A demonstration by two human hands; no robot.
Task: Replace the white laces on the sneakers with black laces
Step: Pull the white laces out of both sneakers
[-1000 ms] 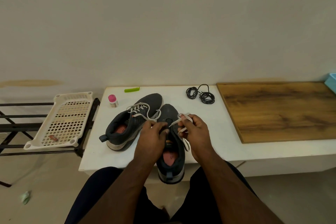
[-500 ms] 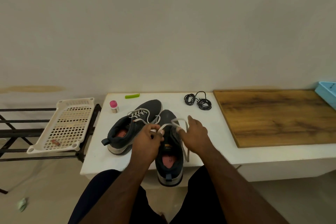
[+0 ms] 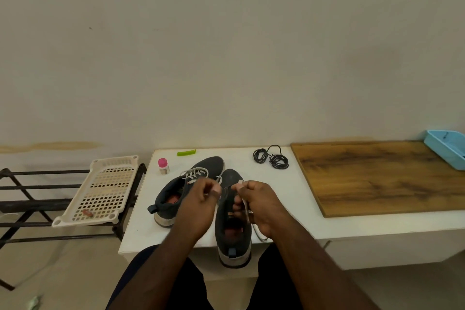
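White lace point(image 3: 245, 209) is pinched in both your left hand point(image 3: 198, 205) and right hand point(image 3: 261, 205), which hide the near sneaker's point(image 3: 232, 231) eyelets.

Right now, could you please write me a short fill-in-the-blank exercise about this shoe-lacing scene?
1. Both hands, left hand and right hand, pinch a ____ lace.
2. The coiled black laces lie on the ____ table.
3. The small bottle has a ____ cap.
4. The blue tray rests on the ____ board.

Missing words: white, white, pink, wooden
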